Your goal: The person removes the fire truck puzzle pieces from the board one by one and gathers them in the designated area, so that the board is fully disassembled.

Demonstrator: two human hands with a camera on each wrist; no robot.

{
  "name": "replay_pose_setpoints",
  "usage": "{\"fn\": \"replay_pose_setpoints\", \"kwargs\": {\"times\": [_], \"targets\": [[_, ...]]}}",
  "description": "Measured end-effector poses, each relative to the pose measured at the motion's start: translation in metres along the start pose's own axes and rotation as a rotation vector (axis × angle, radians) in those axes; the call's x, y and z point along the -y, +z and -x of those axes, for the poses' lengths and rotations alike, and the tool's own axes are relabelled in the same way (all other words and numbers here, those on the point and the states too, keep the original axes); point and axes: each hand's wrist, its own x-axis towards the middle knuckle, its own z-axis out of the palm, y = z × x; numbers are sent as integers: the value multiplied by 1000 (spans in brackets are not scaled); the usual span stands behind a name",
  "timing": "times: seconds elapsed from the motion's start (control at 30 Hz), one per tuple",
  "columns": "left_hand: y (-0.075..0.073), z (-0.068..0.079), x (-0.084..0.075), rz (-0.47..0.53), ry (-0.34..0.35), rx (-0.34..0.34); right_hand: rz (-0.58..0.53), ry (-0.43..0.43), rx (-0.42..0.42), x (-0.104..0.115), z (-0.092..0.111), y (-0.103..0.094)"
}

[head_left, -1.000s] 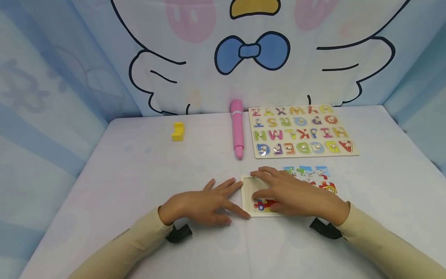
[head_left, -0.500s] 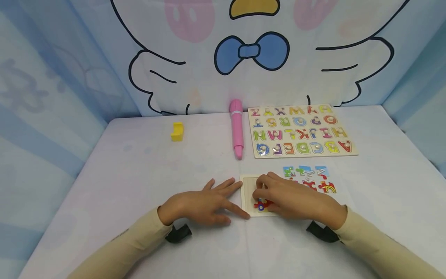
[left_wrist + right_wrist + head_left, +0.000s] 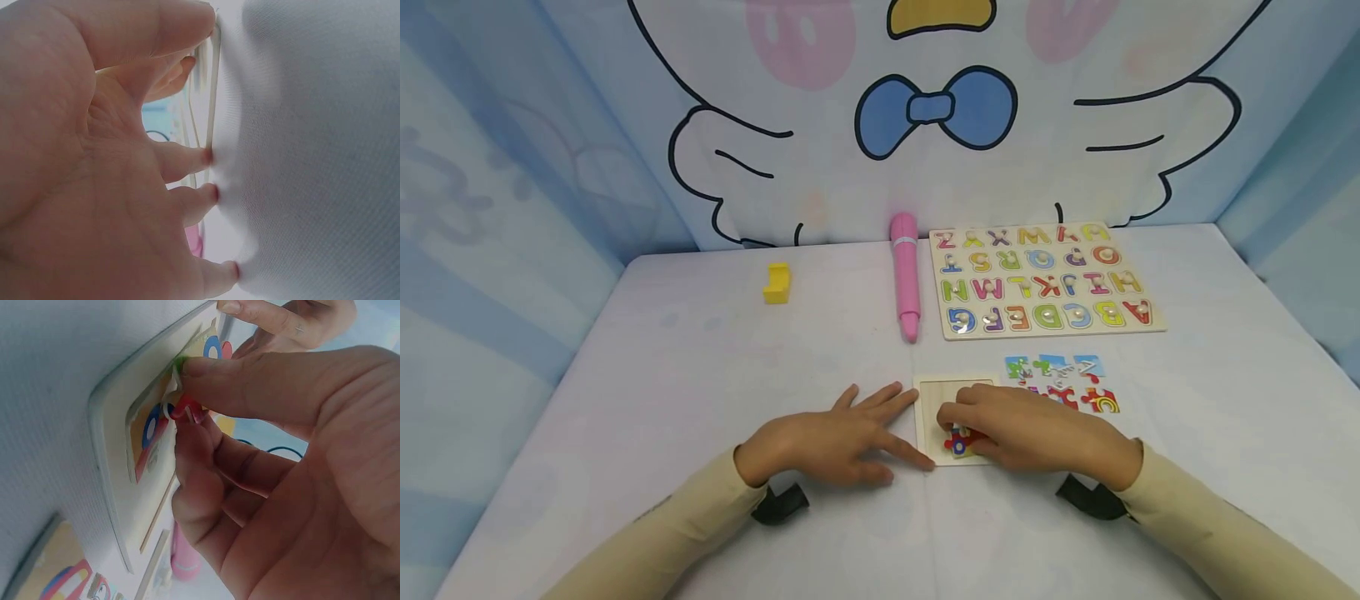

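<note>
My right hand is over a shallow wooden puzzle tray, its fingers curled. In the right wrist view its thumb and fingers pinch a jigsaw piece with red on it, tilted against pieces in the tray. A piece with a blue wheel lies in the tray beside the pinched one. My left hand is spread out, with fingertips at the tray's left edge and on the cloth. The left wrist view shows those fingertips down by the tray's rim. The right hand hides much of the tray.
Several loose jigsaw pieces lie just behind and right of the tray. Farther back are a wooden alphabet board and a thick pink pen. A yellow block stands at the back left, before the printed curtain.
My right hand's fingers have drawn in from a spread pose and lowered into a pinch over the tray. The left hand keeps its place at the tray's edge.
</note>
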Motion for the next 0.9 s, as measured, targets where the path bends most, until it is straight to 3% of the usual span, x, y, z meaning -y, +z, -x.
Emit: {"fn": "replay_pose_setpoints", "kwargs": {"times": [0.57,0.73,0.9], "targets": [[0,2,0,19,10,-7,-169,-34,8,-3,-3,0],[0,0,1,14,11,-3,-210,-58,-9,-3,2,-10],[0,-1,1,5,-14,3,-236,11,-11,-8,17,-29]]}}
